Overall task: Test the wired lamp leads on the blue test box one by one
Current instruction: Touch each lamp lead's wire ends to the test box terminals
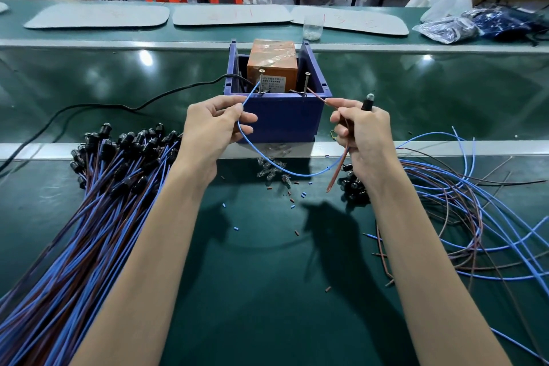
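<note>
The blue test box (285, 117) stands at the table's middle with an orange transformer (271, 64) inside and two upright screws, the left screw (261, 82) and the right screw (306, 83). My left hand (214, 125) pinches a blue lead (246, 98) whose tip reaches the left screw. My right hand (361, 134) pinches the brown lead (319, 96), its tip near the right screw, and also holds the black lamp holder (367, 102) with its bulb unlit. The blue lead loops down between my hands.
A big bundle of wired lamps (98, 187) lies at the left. Loose blue and brown leads (463, 208) and a few black lamp heads (353, 187) lie at the right. Small glass bulbs (273, 171) and insulation scraps lie before the box. A black power cable (118, 105) runs left.
</note>
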